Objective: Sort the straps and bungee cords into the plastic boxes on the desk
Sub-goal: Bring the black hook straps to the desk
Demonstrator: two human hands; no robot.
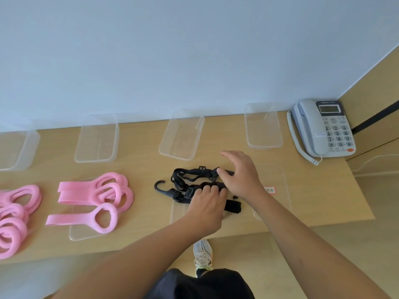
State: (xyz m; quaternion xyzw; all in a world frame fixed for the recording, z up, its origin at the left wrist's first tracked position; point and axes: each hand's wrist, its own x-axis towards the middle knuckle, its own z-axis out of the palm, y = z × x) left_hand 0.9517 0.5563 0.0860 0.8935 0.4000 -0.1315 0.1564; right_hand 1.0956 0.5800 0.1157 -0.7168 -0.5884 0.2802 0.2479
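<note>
A: Where are the black straps?
B: The black straps (190, 176) lie in a tangle at the middle of the frame, on the desk (140, 167). A bungee (170, 192) runs along their lower left edge, its hook (158, 185) sticking out to the left.
A: And the hands?
B: Both are at that tangle. The left hand (208, 199) comes in from the lower left, fingers pressed together and bent at the knuckles, tips down on the black bundle. Whether they grip it or only press on it, I cannot tell.
A: The right?
B: The right hand (243, 175) is over the tangle's right end, fingers spread and fairly straight, forefinger pointing left above the straps. Its thumb tip touches a strap beside a buckle (214, 171); it pinches nothing.
A: The boxes?
B: Four clear boxes (177, 155) stand in a row along the wall, across the middle of the frame, all apart from the tangle. The third from the left is nearest, just above it.
A: Anything pink?
B: Pink straps (95, 190) with loop ends lie left of centre, and a second pink heap (15, 212) is at the left edge.
A: What else?
B: A flat clear lid (74, 234) lies under the pink straps. Another lid (280, 180), right of the hands, carries a small label (269, 189). A grey phone (323, 128) sits at the right, and a shoe (203, 255) shows below the desk edge.
</note>
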